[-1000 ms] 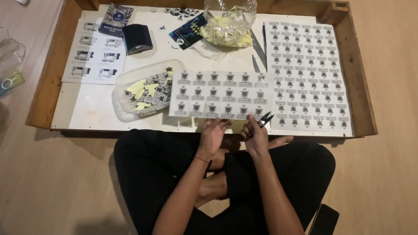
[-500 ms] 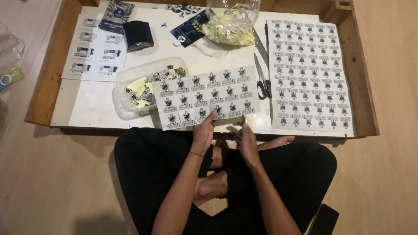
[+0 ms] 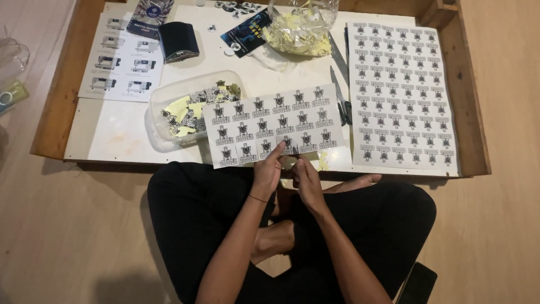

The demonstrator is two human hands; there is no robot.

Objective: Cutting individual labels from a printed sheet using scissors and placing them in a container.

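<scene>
Both hands meet at the near edge of the low table (image 3: 62,115): left hand (image 3: 268,169) pinches the cut sticker sheet (image 3: 274,125) at its bottom edge, right hand (image 3: 306,179) grasps there too, scissors (image 3: 341,98) lie beside, so peel slowly to avoid tearing.

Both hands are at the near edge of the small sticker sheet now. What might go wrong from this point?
1. The left hand pinches the small sticker sheet at its near edge only; the far part overlaps the clear tub of cut stickers, so a pull may tip or drag the tub.
2. The scissors lie right beside the sheet; a shift might push them onto the large sticker sheet.
3. The right hand works close by; the sheet's edge may crease.
</scene>
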